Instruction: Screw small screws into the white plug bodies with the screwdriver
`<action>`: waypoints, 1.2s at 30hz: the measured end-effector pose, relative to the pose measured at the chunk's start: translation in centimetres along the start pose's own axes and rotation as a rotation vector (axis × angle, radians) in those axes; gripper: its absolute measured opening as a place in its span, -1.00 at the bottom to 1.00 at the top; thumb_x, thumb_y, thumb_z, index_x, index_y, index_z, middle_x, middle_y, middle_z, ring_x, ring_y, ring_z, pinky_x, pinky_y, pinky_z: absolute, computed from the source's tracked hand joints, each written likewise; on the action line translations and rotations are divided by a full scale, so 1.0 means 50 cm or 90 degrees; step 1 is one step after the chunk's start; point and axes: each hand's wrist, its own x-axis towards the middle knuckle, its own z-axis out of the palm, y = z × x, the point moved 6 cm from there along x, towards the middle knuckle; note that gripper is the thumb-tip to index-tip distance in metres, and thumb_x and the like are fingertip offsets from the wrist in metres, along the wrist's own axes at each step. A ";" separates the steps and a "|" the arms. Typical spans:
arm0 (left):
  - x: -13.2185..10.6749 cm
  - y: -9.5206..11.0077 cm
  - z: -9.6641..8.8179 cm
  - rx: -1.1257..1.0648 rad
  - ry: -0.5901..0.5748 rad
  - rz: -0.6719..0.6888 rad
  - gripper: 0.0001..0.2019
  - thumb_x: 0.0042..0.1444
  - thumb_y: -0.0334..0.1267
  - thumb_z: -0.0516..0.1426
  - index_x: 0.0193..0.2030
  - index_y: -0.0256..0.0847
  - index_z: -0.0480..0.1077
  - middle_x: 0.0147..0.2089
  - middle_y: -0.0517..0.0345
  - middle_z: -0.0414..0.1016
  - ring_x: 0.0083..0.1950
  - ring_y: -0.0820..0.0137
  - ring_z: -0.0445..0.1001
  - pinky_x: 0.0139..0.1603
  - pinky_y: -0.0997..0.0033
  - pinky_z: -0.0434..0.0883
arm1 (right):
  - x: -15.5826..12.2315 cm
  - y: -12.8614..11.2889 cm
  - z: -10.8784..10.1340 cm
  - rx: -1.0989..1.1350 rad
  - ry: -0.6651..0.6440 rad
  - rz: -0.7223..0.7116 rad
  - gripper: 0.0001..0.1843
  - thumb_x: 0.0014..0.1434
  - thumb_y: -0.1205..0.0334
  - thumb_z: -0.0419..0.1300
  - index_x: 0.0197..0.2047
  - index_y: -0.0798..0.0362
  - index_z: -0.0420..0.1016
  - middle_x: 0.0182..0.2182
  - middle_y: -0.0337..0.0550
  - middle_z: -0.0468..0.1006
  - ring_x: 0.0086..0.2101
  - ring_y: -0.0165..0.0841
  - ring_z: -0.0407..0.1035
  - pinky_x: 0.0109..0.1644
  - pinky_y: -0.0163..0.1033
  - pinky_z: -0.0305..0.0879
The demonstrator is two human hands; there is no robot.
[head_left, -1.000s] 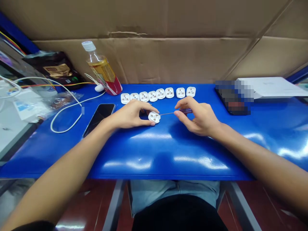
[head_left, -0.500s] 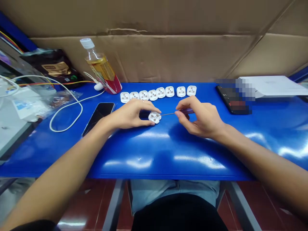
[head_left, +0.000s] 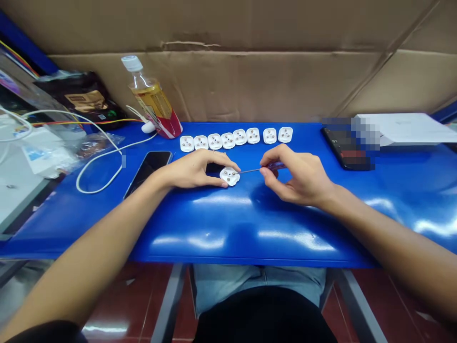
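The left hand [head_left: 193, 170] holds a white plug body [head_left: 229, 176] with the fingertips. The right hand [head_left: 300, 176] pinches a small screwdriver [head_left: 274, 166], its tip at the plug. Other plug bodies [head_left: 228, 141] lie in a far row.

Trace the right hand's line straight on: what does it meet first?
The right hand, holding a screwdriver, points at the white plug that the left hand touches; that comes first, though depth hides whether the tip touches it.

Row of plug housings [head_left: 228, 140] on table [head_left: 250, 238]
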 end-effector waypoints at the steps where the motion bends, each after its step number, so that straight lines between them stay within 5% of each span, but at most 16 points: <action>1: 0.000 -0.002 0.001 -0.011 -0.009 -0.002 -0.59 0.25 -0.14 0.35 0.22 -0.11 0.58 0.21 0.05 0.64 0.20 0.22 0.59 0.25 0.30 0.45 | 0.000 -0.001 0.000 0.004 0.000 -0.001 -0.91 0.33 0.25 0.21 -0.09 -0.05 0.41 -0.30 -0.22 0.68 -0.38 -0.33 0.61 -0.34 -0.29 0.44; 10: -0.002 -0.008 0.002 -0.032 -0.033 -0.017 -0.56 0.25 -0.13 0.35 0.25 -0.10 0.57 0.26 0.03 0.61 0.26 0.21 0.56 0.31 0.30 0.42 | -0.002 -0.009 -0.003 -0.018 -0.004 -0.032 -0.96 0.36 0.24 0.21 -0.13 -0.02 0.44 -0.45 -0.30 0.63 -0.50 -0.38 0.53 -0.43 -0.30 0.28; 20: 0.001 -0.002 0.005 -0.021 0.014 -0.007 -0.57 0.21 -0.09 0.37 0.20 -0.10 0.61 0.17 0.01 0.66 0.16 0.19 0.61 0.23 0.27 0.46 | 0.006 -0.020 -0.007 -0.018 -0.030 -0.050 -0.92 0.28 0.34 0.17 -0.24 -0.04 0.40 -0.40 -0.25 0.63 -0.45 -0.34 0.50 -0.36 -0.26 0.31; 27: 0.003 0.003 0.008 0.015 0.043 -0.009 -0.58 0.21 -0.03 0.36 0.16 -0.12 0.63 0.09 0.03 0.69 0.07 0.22 0.61 0.10 0.31 0.47 | 0.003 -0.018 -0.007 -0.086 -0.039 -0.039 -0.93 0.39 0.23 0.13 -0.14 -0.02 0.44 -0.50 -0.29 0.58 -0.54 -0.34 0.48 -0.45 -0.24 0.21; 32: 0.003 0.006 0.008 0.024 0.046 -0.005 -0.60 0.22 -0.06 0.36 0.16 -0.14 0.62 0.07 0.04 0.69 0.05 0.24 0.60 0.09 0.33 0.45 | 0.002 -0.020 -0.005 -0.063 -0.042 -0.042 -0.89 0.34 0.27 0.14 -0.07 -0.01 0.42 -0.35 -0.20 0.68 -0.41 -0.30 0.59 -0.40 -0.24 0.31; 36: 0.003 0.007 0.008 0.029 0.044 -0.002 -0.59 0.22 -0.05 0.36 0.15 -0.14 0.63 0.06 0.03 0.69 0.03 0.24 0.61 0.06 0.34 0.46 | 0.002 -0.009 -0.010 -0.065 0.005 -0.001 -0.89 0.38 0.19 0.19 -0.05 -0.03 0.43 -0.46 -0.26 0.64 -0.56 -0.32 0.49 -0.49 -0.24 0.26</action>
